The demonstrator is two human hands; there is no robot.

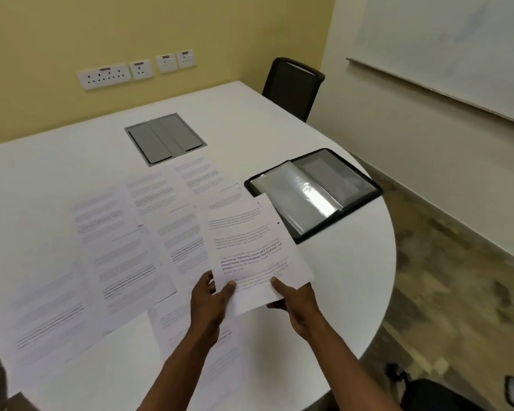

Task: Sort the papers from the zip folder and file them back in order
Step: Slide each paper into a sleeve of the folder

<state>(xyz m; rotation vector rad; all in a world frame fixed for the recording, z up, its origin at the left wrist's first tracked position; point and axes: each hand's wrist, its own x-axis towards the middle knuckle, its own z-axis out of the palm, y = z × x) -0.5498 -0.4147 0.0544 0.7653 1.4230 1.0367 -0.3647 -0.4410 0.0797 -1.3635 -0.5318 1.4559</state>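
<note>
While both forearms enter from the 6 o'clock edge of the view, the left hand [211,295] and the right hand [291,298] each pinch the near edge of one printed sheet [255,250], thumbs on top, fingers underneath. This sheet is raised off the white table [339,277] and tilts toward 1 o'clock. At 9 to 11 o'clock of the held sheet, the other papers [113,247] lie flat, face up, in overlapping rows. At 1 o'clock of the sheet, the black zip folder [315,194] lies open near the table's curved edge, clear sleeves exposed. Farther, at 12 o'clock, a grey cable hatch [165,137] sits flush in the tabletop. Beyond, a black chair [291,87] and wall sockets [137,69].
</note>
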